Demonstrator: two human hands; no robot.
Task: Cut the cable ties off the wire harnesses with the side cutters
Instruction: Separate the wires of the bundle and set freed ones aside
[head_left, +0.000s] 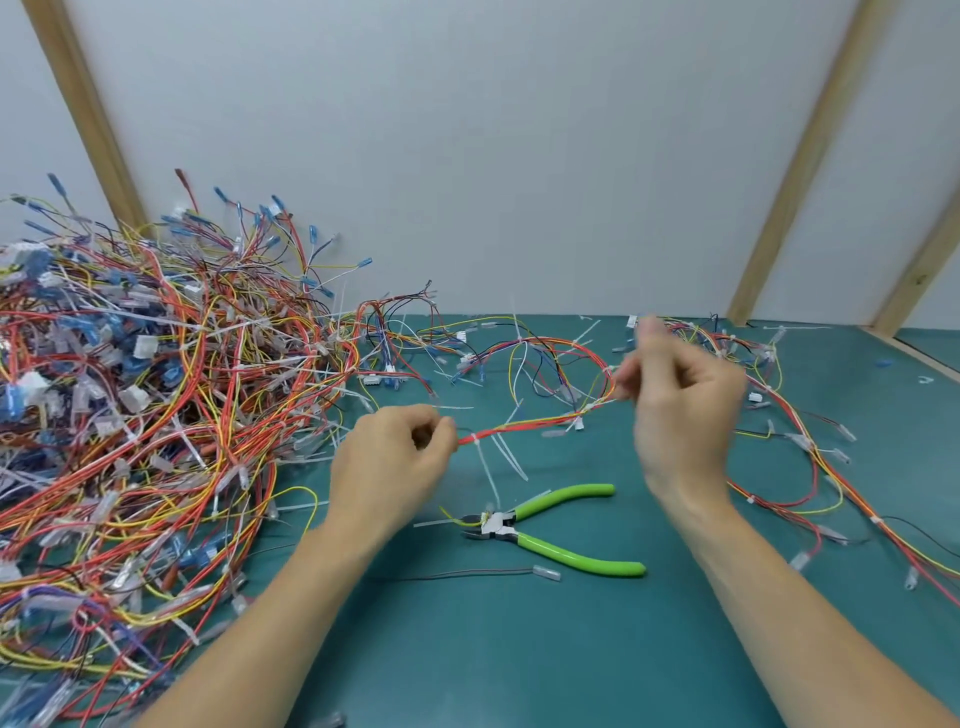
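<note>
- Wire harness (540, 418): we have one red-and-yellow bundle stretched between our two hands, lifted a little off the counter (519, 649), so that its ties show along a taut run.
- Our left hand (389, 467) has its fingers curled and pinches the near end of the bundle; this anchors the bundle, we judge, against the pull from the other side.
- Our right hand (680, 410) is raised and blurred, fingers curled where the harness bends; it seems to grip the wires there, though the blur hides the exact hold.
- A white cable tie (475, 441) sits on the bundle just beside the left hand's fingertips, its long tail hanging down towards the counter. It looks uncut.
- The side cutters (545, 527), with green handles, lie on the counter between our forearms, below the stretched harness, touched by neither hand. We think that keeps them within reach of either hand once a tie is chosen.
- A large heap of harnesses (145, 415) lies left of the left hand; a smaller spread (810, 467) lies right of the right hand.
</note>
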